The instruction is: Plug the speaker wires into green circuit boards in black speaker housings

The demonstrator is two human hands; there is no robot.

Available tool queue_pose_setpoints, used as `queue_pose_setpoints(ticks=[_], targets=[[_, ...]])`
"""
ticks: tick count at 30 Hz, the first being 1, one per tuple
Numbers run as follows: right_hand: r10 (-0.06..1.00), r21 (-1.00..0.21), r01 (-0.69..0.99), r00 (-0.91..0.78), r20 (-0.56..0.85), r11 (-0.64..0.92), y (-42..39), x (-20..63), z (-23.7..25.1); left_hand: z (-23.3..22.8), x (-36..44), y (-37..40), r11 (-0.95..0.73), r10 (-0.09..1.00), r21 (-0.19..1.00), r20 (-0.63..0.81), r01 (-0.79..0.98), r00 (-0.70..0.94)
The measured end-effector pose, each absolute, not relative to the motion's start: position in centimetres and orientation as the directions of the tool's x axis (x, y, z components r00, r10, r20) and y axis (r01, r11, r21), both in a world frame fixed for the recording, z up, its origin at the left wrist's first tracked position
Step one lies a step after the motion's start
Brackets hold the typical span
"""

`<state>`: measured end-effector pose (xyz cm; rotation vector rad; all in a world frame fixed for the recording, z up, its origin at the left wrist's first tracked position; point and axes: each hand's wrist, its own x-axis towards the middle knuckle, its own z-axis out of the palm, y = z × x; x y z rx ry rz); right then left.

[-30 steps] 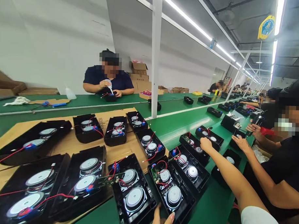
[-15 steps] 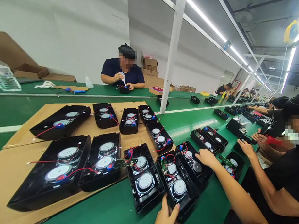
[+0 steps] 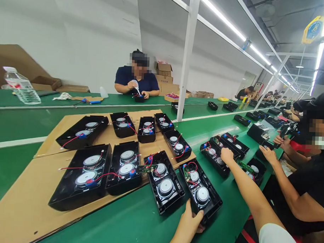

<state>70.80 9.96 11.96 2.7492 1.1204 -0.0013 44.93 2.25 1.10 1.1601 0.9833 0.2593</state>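
Observation:
My left hand [image 3: 190,221] grips the near end of a black speaker housing [image 3: 212,199], thumb on top of its rim. Two round speakers, red wires and a green circuit board lie inside that housing. My right hand [image 3: 228,156] is closed on the right rim of another speaker housing [image 3: 203,148], farther off to the right; its fingertips are partly hidden. To the left of my left hand lies a third housing [image 3: 172,201], with a circuit board [image 3: 147,168] sticking out over its left edge.
Several open housings with wired speakers rest on a cardboard sheet [image 3: 46,188] at left. A white post [image 3: 186,65] rises from the green bench [image 3: 116,222]. A co-worker [image 3: 138,76] squeezes a bottle opposite; another [image 3: 309,169] holds a tool at right.
My right hand has pushed its housing away from the one at my left hand, opening a gap between them. The left hand keeps its grip. The view has shifted somewhat.

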Motion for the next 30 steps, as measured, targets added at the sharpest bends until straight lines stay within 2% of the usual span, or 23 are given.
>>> queue_pose_setpoints(ticks=[5, 11, 14, 17, 20, 23, 27, 30], targets=[[0.661, 0.114, 0.661, 0.749, -0.039, -0.742, 10.2, 70.5, 12.6, 2.6, 47.6, 3.3, 0.392, 0.621, 0.866, -0.497, 0.309, 0.606], [0.681, 0.054, 0.680, 0.722, 0.125, -0.731, 7.0, 70.0, 14.7, 3.6, 50.3, 4.5, 0.375, 0.601, 0.870, -0.492, 0.321, 0.630], [0.727, 0.011, 0.741, 0.656, 0.203, -0.671, 4.1, 68.3, 15.2, 4.0, 50.8, 4.6, 0.376, 0.593, 0.874, -0.483, 0.308, 0.644], [0.820, -0.051, 0.851, 0.518, 0.244, -0.522, 1.2, 64.5, 14.2, 4.6, 50.2, 4.6, 0.369, 0.584, 0.884, -0.460, 0.286, 0.669], [0.917, -0.129, 0.942, 0.332, 0.222, -0.310, -0.8, 59.6, 12.2, 5.5, 47.1, 4.2, 0.336, 0.614, 0.907, -0.416, 0.255, 0.671], [0.957, -0.187, 0.964, 0.224, 0.184, -0.190, -0.2, 55.5, 10.0, 6.4, 41.5, 4.1, 0.294, 0.677, 0.924, -0.382, 0.245, 0.629], [0.971, -0.192, 0.961, 0.221, 0.087, -0.201, 4.5, 52.0, 8.7, 7.1, 33.6, 6.1, 0.279, 0.781, 0.924, -0.377, 0.263, 0.497], [0.959, -0.131, 0.950, 0.279, -0.045, -0.282, 7.6, 50.3, 8.8, 7.0, 30.4, 8.7, 0.330, 0.830, 0.910, -0.407, 0.252, 0.380]])
